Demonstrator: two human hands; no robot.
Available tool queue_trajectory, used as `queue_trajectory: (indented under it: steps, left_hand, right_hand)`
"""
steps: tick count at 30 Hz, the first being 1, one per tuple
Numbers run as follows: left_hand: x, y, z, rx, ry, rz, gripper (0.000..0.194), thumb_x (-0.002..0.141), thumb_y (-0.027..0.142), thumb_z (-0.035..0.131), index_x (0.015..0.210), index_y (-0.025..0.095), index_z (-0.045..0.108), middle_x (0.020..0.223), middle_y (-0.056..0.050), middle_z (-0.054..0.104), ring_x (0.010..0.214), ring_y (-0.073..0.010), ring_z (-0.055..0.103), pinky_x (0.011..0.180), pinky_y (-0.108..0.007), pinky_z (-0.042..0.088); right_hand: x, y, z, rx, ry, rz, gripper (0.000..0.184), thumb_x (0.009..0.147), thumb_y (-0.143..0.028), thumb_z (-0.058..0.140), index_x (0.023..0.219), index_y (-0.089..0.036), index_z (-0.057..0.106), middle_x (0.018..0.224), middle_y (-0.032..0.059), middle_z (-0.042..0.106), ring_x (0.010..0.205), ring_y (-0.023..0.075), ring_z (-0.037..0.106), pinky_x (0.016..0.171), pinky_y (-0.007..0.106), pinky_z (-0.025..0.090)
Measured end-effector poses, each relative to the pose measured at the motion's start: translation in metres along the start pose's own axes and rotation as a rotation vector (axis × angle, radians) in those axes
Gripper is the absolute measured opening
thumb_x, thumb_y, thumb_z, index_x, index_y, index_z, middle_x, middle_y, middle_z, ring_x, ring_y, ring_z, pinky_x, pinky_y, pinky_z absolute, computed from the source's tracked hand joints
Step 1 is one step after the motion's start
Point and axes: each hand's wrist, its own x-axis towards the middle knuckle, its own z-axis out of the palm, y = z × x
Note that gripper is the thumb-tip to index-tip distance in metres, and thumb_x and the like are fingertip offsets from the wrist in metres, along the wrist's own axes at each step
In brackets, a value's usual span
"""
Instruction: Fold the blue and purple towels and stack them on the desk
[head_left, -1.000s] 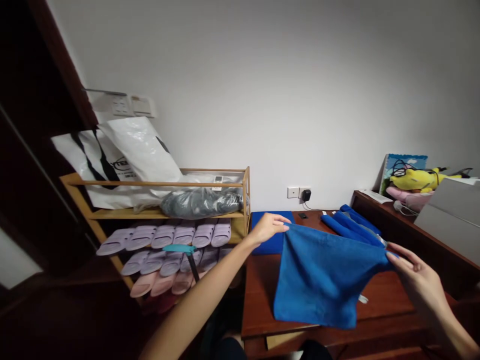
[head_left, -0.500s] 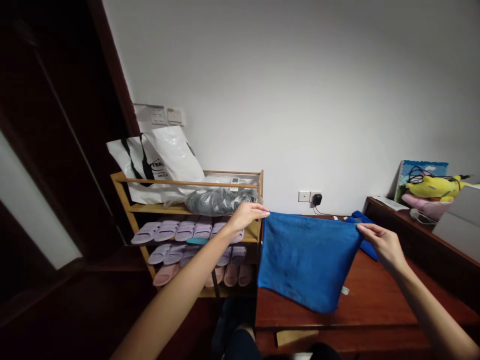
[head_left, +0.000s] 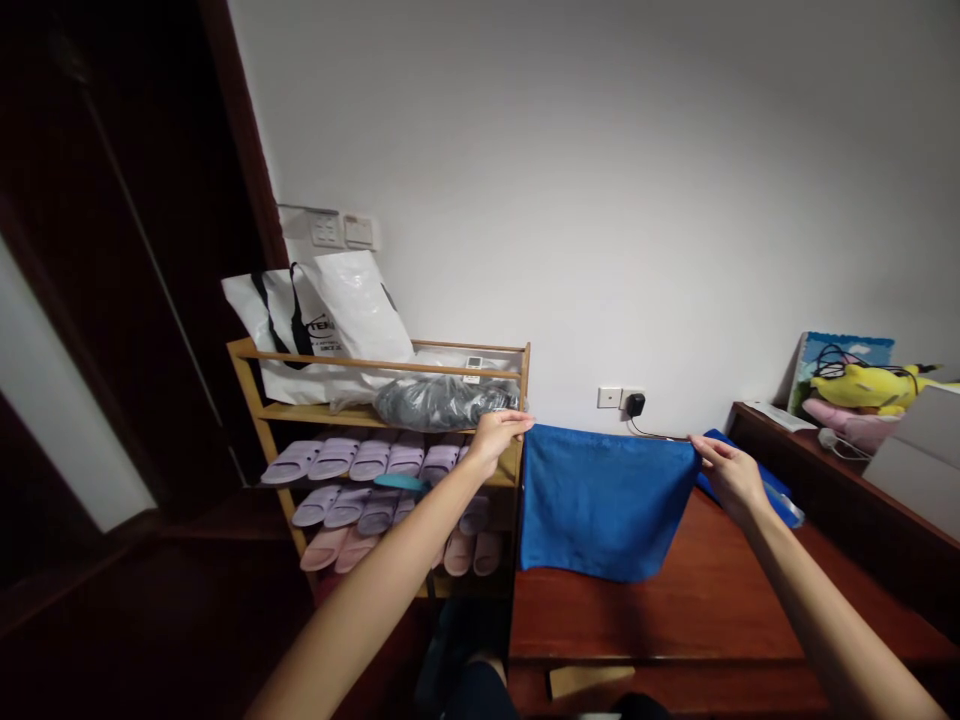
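A blue cloth towel [head_left: 606, 505] hangs spread between my two hands above the brown wooden desk [head_left: 585, 620]. My left hand [head_left: 501, 438] pinches its upper left corner, close to the shoe rack's right post. At the upper right corner, my right hand [head_left: 726, 470] is closed in a pinch as well. The towel's lower edge hangs over the desktop; I cannot tell whether it touches. Behind my right hand lie more blue towels [head_left: 772, 497], partly hidden.
On the left stands a wooden shoe rack [head_left: 259, 400] with rows of slippers [head_left: 371, 458] and white bags [head_left: 364, 310] on top. A raised ledge at right bears a yellow plush toy [head_left: 862, 388] and a pale box [head_left: 919, 440]. A black plug [head_left: 635, 404] sits in the wall.
The towel has moved left and farther over the desk, its top edge now straighter and its lower edge higher. Both hands keep their pinch on it. The view has turned left.
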Motion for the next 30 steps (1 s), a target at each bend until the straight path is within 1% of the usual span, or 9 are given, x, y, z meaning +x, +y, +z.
queue_trajectory:
  steps: [4, 7, 12, 15, 17, 21, 24, 27, 30]
  left_hand:
    - [-0.001, 0.001, 0.000, 0.060, -0.028, 0.017, 0.028, 0.059, 0.030, 0.074, 0.083, 0.016, 0.073, 0.073, -0.004, 0.071, 0.062, -0.0134, 0.059, 0.053, -0.022, 0.039]
    - [0.001, -0.001, 0.001, 0.132, -0.035, 0.057, 0.030, 0.058, 0.024, 0.074, 0.087, 0.016, 0.073, 0.075, -0.003, 0.071, 0.067, -0.0147, 0.060, 0.059, -0.024, 0.043]
    - [0.008, -0.007, -0.001, 0.324, -0.022, 0.131, 0.022, 0.059, 0.023, 0.072, 0.080, 0.017, 0.074, 0.058, 0.003, 0.063, 0.061, -0.0150, 0.056, 0.061, -0.026, 0.041]
    - [0.010, -0.006, -0.004, 0.425, -0.034, 0.189, 0.014, 0.061, 0.023, 0.073, 0.075, 0.020, 0.075, 0.058, 0.003, 0.064, 0.062, -0.0159, 0.056, 0.063, -0.026, 0.041]
    - [0.010, -0.003, -0.005, 0.473, -0.054, 0.228, 0.010, 0.062, 0.023, 0.073, 0.072, 0.021, 0.075, 0.060, 0.002, 0.066, 0.062, -0.0166, 0.057, 0.063, -0.027, 0.042]
    - [0.010, 0.002, -0.005, 0.554, -0.098, 0.295, 0.005, 0.063, 0.022, 0.075, 0.069, 0.022, 0.075, 0.056, 0.002, 0.065, 0.061, -0.0175, 0.058, 0.064, -0.027, 0.042]
    - [0.010, 0.005, -0.005, 0.610, -0.119, 0.338, 0.006, 0.062, 0.018, 0.076, 0.066, 0.022, 0.074, 0.058, 0.002, 0.065, 0.063, -0.0177, 0.057, 0.064, -0.027, 0.040]
    - [0.009, 0.009, -0.006, 0.653, -0.140, 0.367, 0.006, 0.062, 0.017, 0.077, 0.065, 0.022, 0.074, 0.063, 0.001, 0.066, 0.063, -0.0172, 0.056, 0.064, -0.026, 0.038]
    - [0.006, 0.016, -0.008, 0.684, -0.177, 0.397, 0.003, 0.065, 0.021, 0.077, 0.066, 0.022, 0.074, 0.064, 0.000, 0.064, 0.062, -0.0164, 0.055, 0.063, -0.025, 0.037]
  right_hand:
    - [-0.004, -0.003, 0.002, 0.005, -0.090, 0.019, 0.056, 0.052, -0.036, 0.083, 0.102, -0.017, 0.067, 0.067, -0.0011, 0.067, 0.064, 0.0121, 0.061, 0.063, 0.024, 0.050]
    - [-0.004, -0.003, 0.001, -0.031, -0.109, -0.002, 0.056, 0.054, -0.037, 0.083, 0.103, -0.016, 0.066, 0.070, -0.0011, 0.068, 0.066, 0.0118, 0.062, 0.066, 0.024, 0.050]
    - [0.003, 0.004, -0.003, -0.239, -0.087, -0.084, 0.055, 0.060, -0.047, 0.076, 0.102, -0.014, 0.067, 0.078, 0.0049, 0.071, 0.072, 0.0175, 0.064, 0.067, 0.029, 0.051]
    - [0.006, 0.008, -0.006, -0.402, -0.073, -0.180, 0.049, 0.064, -0.052, 0.069, 0.098, -0.015, 0.069, 0.087, 0.0083, 0.073, 0.082, 0.0232, 0.066, 0.073, 0.034, 0.052]
    - [0.007, 0.008, -0.008, -0.481, -0.052, -0.235, 0.044, 0.065, -0.053, 0.068, 0.092, -0.018, 0.070, 0.089, 0.0085, 0.073, 0.086, 0.0262, 0.067, 0.076, 0.035, 0.051]
    - [0.006, 0.005, -0.010, -0.688, -0.006, -0.339, 0.036, 0.070, -0.054, 0.062, 0.084, -0.021, 0.070, 0.083, 0.0073, 0.074, 0.081, 0.0265, 0.068, 0.072, 0.034, 0.050]
    - [0.004, 0.000, -0.013, -0.856, -0.021, -0.421, 0.037, 0.077, -0.054, 0.052, 0.083, -0.022, 0.068, 0.078, 0.0055, 0.072, 0.073, 0.0238, 0.067, 0.067, 0.031, 0.047]
    - [0.001, -0.009, -0.015, -0.945, -0.047, -0.471, 0.035, 0.081, -0.053, 0.047, 0.081, -0.023, 0.067, 0.071, 0.0035, 0.070, 0.068, 0.0214, 0.066, 0.064, 0.029, 0.045]
    - [-0.004, -0.019, -0.019, -0.996, -0.042, -0.489, 0.034, 0.081, -0.051, 0.046, 0.081, -0.024, 0.066, 0.067, 0.0027, 0.069, 0.066, 0.0204, 0.066, 0.063, 0.028, 0.045]
